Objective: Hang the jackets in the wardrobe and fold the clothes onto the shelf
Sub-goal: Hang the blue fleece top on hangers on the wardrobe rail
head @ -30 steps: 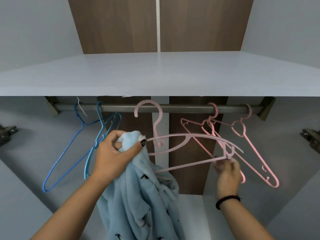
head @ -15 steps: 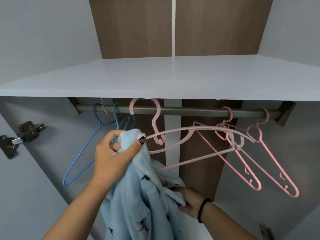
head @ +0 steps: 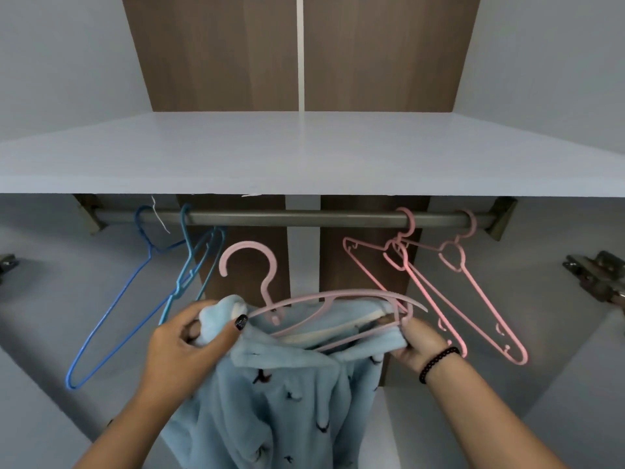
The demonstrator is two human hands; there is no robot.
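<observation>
Pink hanger (head: 324,299) now off rail (head: 304,219), lowered to 6 o'clock. Right hand (head: 417,340) back up, fingers clamped on blue jacket (head: 287,384) collar; left hand (head: 189,343) gripping other shoulder. Threading underway.

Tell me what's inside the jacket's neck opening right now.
The pink hanger's right arm is inside the jacket, with pale lining beside it. The hook is clear of the rail. The left hand and right hand cover the shoulder ends.
</observation>
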